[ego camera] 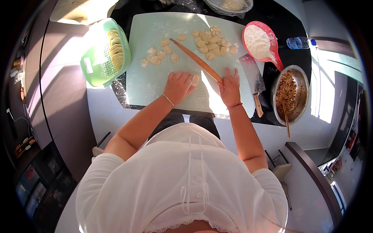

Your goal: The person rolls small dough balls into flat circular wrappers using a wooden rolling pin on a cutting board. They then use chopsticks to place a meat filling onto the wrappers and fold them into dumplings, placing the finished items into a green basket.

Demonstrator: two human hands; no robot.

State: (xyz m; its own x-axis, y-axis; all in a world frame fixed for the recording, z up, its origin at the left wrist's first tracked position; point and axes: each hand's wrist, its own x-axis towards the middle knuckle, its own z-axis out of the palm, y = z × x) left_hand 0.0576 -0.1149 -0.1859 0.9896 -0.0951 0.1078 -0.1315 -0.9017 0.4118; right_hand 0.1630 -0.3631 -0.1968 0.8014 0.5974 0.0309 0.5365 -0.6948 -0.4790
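My left hand [179, 85] has its fingers on a piece of dough [194, 80] at the near middle of a pale green mat [169, 96]. My right hand [230, 87] holds the near end of a tapered wooden rolling pin [201, 62] between thumb and palm, with its other fingers spread. The pin slants away to the far left over the mat. Small flattened dough pieces [154, 59] lie in a loose group beyond my left hand. A denser heap of dough pieces [211, 42] lies beyond my right hand.
At left, a green basket [127, 55] holds a row of dumplings [115, 51]. At right are a cleaver [253, 74], a red scoop of flour [258, 40], a water bottle [297, 42] and a metal bowl [304, 93] of filling with chopsticks [285, 118]. A plastic-covered bowl [233, 11] stands at the back.
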